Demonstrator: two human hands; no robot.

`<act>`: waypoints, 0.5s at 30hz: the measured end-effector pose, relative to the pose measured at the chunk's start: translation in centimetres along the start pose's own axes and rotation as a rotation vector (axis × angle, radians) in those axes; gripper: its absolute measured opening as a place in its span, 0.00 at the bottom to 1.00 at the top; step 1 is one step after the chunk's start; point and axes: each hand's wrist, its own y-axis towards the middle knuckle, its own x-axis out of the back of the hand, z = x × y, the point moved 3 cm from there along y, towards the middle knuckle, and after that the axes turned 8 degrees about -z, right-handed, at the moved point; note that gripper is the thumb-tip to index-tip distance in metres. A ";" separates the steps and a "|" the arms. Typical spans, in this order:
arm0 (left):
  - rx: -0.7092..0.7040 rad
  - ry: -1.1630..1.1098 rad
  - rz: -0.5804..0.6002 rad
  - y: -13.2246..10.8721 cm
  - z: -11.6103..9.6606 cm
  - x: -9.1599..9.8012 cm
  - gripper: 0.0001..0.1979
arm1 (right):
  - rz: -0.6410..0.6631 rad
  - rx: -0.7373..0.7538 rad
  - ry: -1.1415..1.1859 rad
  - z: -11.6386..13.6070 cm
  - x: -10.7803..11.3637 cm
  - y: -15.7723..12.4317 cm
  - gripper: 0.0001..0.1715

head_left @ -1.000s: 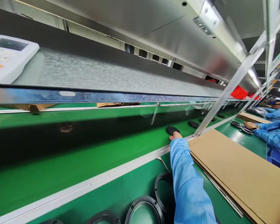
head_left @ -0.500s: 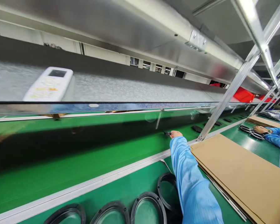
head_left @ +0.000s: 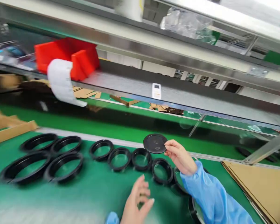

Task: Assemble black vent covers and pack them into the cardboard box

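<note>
Pinched between the thumb and fingers of my right hand [head_left: 179, 155] is the right edge of a flat, round black disc [head_left: 155, 143], held above the row of rings. My left hand [head_left: 138, 200] is raised over the green table [head_left: 95, 199], fingers apart and holding nothing. Several black rings stand in a curved row behind my hands, among them one ring [head_left: 119, 159] left of the disc. Larger black rings [head_left: 64, 167] lie in a group at the left. The sleeve of my right arm hides part of the rings at the right.
A green belt [head_left: 130, 129] runs behind the table. Above it, a shelf [head_left: 126, 84] holds a red bin [head_left: 66, 57] and a white remote [head_left: 156, 91]. Cardboard sheets [head_left: 261, 183] lie right, beside a metal post [head_left: 268, 146]; cardboard dividers [head_left: 11, 126] are at left.
The view has swung left. My right hand has come back from the belt with the black disc, which now shows its flat face. My left hand has come into view.
</note>
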 end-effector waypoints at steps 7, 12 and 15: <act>0.048 -0.635 -0.258 -0.4 -4.0 8.7 0.52 | 0.137 -0.472 0.321 -12.5 -12.6 -13.5 0.21; 0.375 -0.969 -0.249 -3.1 -4.0 13.8 0.36 | 0.623 -0.519 0.181 -13.7 -18.0 -17.8 0.22; 0.513 -1.077 -0.166 -4.1 -3.5 15.0 0.36 | 0.569 -0.111 -0.126 -12.4 -18.2 -16.4 0.14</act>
